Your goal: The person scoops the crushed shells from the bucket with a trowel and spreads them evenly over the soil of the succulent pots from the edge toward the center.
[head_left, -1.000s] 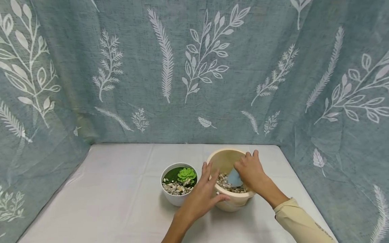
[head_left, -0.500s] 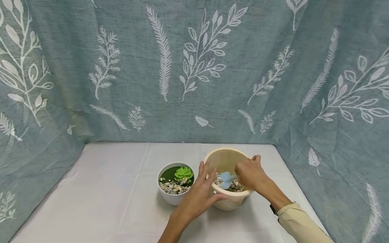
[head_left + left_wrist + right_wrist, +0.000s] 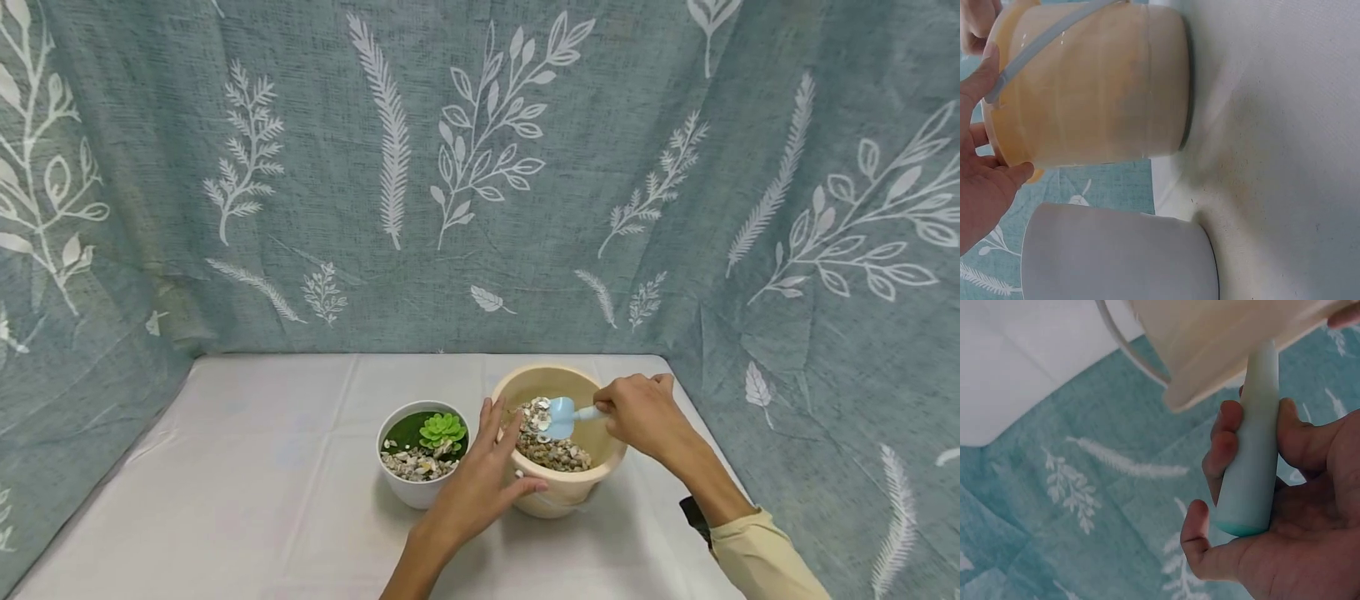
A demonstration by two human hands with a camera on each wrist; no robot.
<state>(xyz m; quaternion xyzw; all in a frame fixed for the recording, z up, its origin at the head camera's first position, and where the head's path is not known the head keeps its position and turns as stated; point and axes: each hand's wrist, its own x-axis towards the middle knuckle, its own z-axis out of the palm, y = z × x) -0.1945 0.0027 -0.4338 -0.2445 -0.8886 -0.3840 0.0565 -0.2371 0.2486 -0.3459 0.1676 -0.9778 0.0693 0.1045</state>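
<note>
In the head view, my right hand (image 3: 645, 421) grips the handle of a small light-blue shovel (image 3: 561, 418). Its blade is over the gravel inside a cream plastic bucket (image 3: 551, 500), with pale pebbles at its tip. The right wrist view shows fingers and thumb curled round the thick shovel handle (image 3: 1250, 450), beside the bucket's rim. My left hand (image 3: 480, 483) holds the bucket's near-left rim, thumb on the outer wall. In the left wrist view its fingers straddle the rim by the grey bail handle (image 3: 1047, 40).
A white bowl-shaped pot (image 3: 416, 492) stands just left of the bucket, behind my left hand. It holds a green succulent (image 3: 442, 431) and pebbles (image 3: 420, 464). A white cloth (image 3: 247, 483) covers the table; a teal leaf-patterned curtain (image 3: 322, 167) encloses the back and sides.
My right hand has lifted the shovel from low in the gravel and drawn its handle to the right, bringing the blade and pebbles into clearer view. The left hand stays on the rim.
</note>
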